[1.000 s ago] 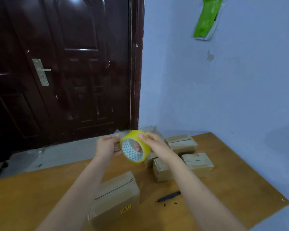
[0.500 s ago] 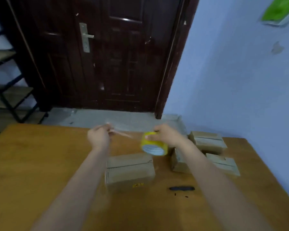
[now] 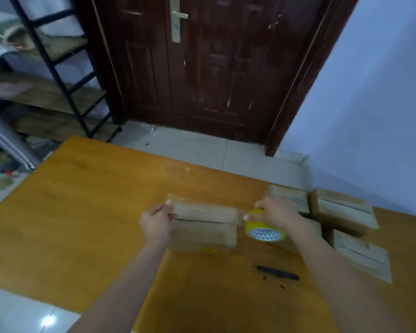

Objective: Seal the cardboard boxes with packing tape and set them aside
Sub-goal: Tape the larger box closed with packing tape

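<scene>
2 hands stretch tape over box (image 3: 202, 227): left fingers (image 3: 169, 205) pinch end, right fingers (image 3: 259, 207) grip roll (image 3: 264, 230).

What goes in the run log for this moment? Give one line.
left hand: pinches tape end | right hand: grips tape roll | strip over box seam | step: sealing

**What I can't make out**

My right hand (image 3: 277, 213) covers the top of the tape roll (image 3: 264, 230). Motion blur smears the pulled strip (image 3: 204, 209) and the box (image 3: 202, 233) beneath it. The yellow label (image 3: 210, 250) is unreadable. Both my forearms leave the bottom edge.
</scene>
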The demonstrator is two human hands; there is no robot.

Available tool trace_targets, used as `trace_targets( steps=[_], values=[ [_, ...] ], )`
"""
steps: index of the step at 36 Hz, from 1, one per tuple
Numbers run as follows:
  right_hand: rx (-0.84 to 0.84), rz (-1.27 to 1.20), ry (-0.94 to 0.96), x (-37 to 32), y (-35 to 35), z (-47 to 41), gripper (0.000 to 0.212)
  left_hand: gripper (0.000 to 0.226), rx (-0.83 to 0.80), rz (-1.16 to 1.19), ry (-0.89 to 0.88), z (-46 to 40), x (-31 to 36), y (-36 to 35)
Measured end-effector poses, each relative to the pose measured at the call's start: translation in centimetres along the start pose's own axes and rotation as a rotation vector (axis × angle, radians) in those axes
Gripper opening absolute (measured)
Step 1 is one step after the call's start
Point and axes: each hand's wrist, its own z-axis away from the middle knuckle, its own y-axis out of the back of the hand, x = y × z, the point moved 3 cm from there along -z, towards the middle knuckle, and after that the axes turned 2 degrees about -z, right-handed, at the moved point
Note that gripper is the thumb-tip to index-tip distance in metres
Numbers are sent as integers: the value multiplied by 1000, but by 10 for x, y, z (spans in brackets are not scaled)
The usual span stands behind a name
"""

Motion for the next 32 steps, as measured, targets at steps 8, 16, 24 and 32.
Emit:
trace_targets(
  steps=[8,16,24,32],
  values=[
    [-9,57,-2,4,-16,-8,55,17,94,-78,-35,-4,-13,6],
    [-15,135,28,-4,-36,-26,55,24,170,-39,4,-2,-27,8],
    [-44,178,10,-12,-46,-39,56,19,195,34,40,-17,-34,11],
    [-27,294,-9,-23,-60,-48,29,10,232,79,152,-32,-44,14]
  ],
)
